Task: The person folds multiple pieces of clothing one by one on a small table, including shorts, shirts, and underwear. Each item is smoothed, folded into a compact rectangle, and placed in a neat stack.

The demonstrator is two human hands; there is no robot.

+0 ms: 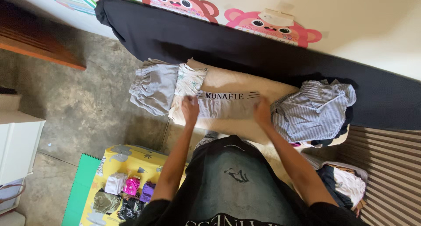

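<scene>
A grey garment with a dark printed waistband [226, 105] lies flat on a beige padded board [228, 81]. My left hand [190, 109] presses on its left end, fingers curled against the cloth. My right hand [263, 112] rests on its right end, palm down. A folded grey pair of shorts [153, 87] and a white patterned piece [189, 80] lie at the board's left end. At the right end sits a crumpled heap of blue-striped clothing [313, 112].
A black cloth [228, 41] runs along the wall behind the board. On the floor at lower left, a yellow mat [127, 158] holds several small folded clothes [131, 186]. A white cabinet [17, 147] stands at left, and a basket of clothes [344, 184] at lower right.
</scene>
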